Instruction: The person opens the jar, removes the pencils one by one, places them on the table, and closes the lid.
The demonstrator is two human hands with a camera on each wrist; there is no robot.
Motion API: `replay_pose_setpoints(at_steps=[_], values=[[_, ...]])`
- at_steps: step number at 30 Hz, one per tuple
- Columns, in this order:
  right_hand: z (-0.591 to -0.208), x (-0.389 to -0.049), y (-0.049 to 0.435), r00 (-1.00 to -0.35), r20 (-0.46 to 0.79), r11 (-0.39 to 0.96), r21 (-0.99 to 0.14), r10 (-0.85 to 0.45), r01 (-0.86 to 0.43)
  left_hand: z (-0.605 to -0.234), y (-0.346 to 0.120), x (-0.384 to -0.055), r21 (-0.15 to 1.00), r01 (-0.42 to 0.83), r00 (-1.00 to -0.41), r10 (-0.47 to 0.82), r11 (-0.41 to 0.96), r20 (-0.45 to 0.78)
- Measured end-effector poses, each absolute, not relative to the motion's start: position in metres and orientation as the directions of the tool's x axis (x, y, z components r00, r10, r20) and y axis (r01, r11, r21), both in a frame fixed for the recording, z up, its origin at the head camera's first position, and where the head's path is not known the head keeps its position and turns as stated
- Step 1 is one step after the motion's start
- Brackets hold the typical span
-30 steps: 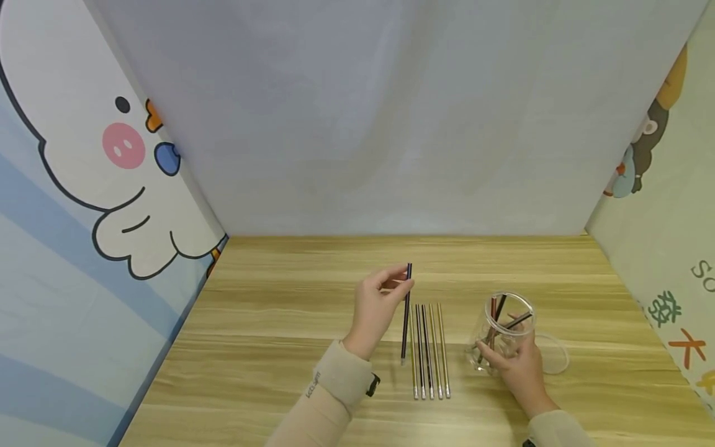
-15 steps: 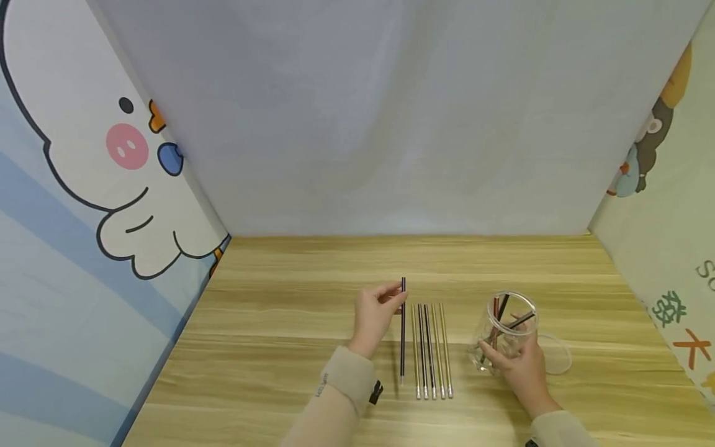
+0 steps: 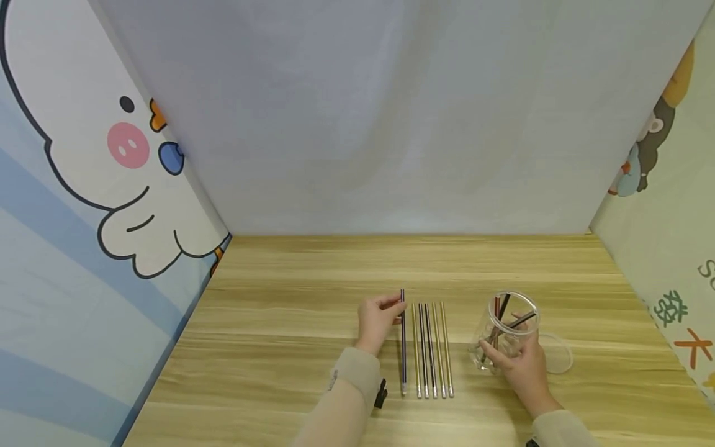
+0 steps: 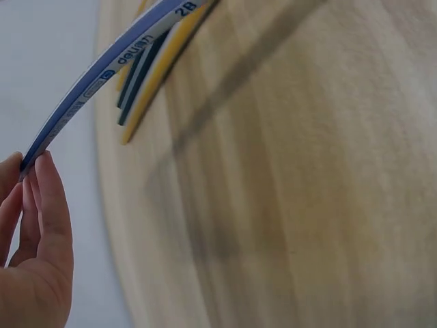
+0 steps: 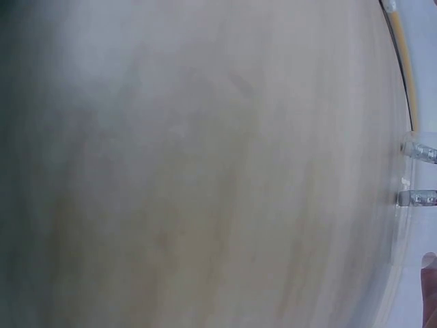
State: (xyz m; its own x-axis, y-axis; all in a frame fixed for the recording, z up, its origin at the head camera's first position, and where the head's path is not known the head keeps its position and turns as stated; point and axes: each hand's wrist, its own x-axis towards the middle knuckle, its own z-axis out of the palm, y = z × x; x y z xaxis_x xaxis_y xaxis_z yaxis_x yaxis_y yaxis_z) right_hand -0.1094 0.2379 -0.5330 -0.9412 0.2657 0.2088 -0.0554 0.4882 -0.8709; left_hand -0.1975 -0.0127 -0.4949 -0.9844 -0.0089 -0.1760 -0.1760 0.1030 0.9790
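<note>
My left hand [image 3: 375, 323] pinches a dark blue pencil [image 3: 404, 354] near its far end, eraser end towards me. In the left wrist view, the thumb and fingertips hold the very tip of this blue pencil [image 4: 102, 72], marked 2B. Just right of it lies a row of gold pencils [image 3: 439, 354] and dark pencils [image 3: 424, 354], side by side, erasers near me. My right hand [image 3: 525, 372] grips a clear jar [image 3: 509, 332] from its right side. Several pencils lean inside. In the right wrist view, silvery pencil ends [image 5: 418, 198] and a fingertip [image 5: 430, 287] show at the right edge.
A round translucent lid [image 3: 558, 357] lies on the wooden table [image 3: 290, 279] just right of the jar, partly behind the right hand. A pale wall [image 3: 402, 124] closes off the back, with cartoon-printed panels on both sides.
The left hand has lowered the blue pencil and drawn it nearer to me, bringing it about level with the row's left side. The right hand keeps holding the jar in place.
</note>
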Motion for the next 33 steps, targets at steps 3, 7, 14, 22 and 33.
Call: replay_pose_setpoints(at_steps=[3,7,14,22,33], values=[[-0.533,-0.109,0.238,-0.942,0.207,0.490,-0.870,0.263,-0.055,-0.501,-0.013,-0.199,0.974,-0.203,-0.979,-0.019,0.095,-0.202],[-0.533,-0.109,0.240,-0.944,0.204,0.489,-0.871,0.258,-0.055,-0.507,-0.010,-0.203,0.970,-0.238,-0.971,-0.015,0.046,-0.238],[-0.533,-0.110,0.242,-0.943,0.206,0.508,-0.860,0.261,-0.047,-0.521,-0.006,-0.206,0.967,-0.251,-0.968,-0.021,0.051,-0.250],[-0.534,-0.110,0.241,-0.945,0.198,0.496,-0.867,0.260,-0.045,-0.528,-0.003,-0.205,0.959,-0.261,-0.965,-0.028,0.112,-0.259],[-0.536,-0.110,0.240,-0.939,0.208,0.494,-0.868,0.275,-0.047,-0.536,0.000,-0.209,0.930,-0.329,-0.944,-0.059,0.162,-0.324]])
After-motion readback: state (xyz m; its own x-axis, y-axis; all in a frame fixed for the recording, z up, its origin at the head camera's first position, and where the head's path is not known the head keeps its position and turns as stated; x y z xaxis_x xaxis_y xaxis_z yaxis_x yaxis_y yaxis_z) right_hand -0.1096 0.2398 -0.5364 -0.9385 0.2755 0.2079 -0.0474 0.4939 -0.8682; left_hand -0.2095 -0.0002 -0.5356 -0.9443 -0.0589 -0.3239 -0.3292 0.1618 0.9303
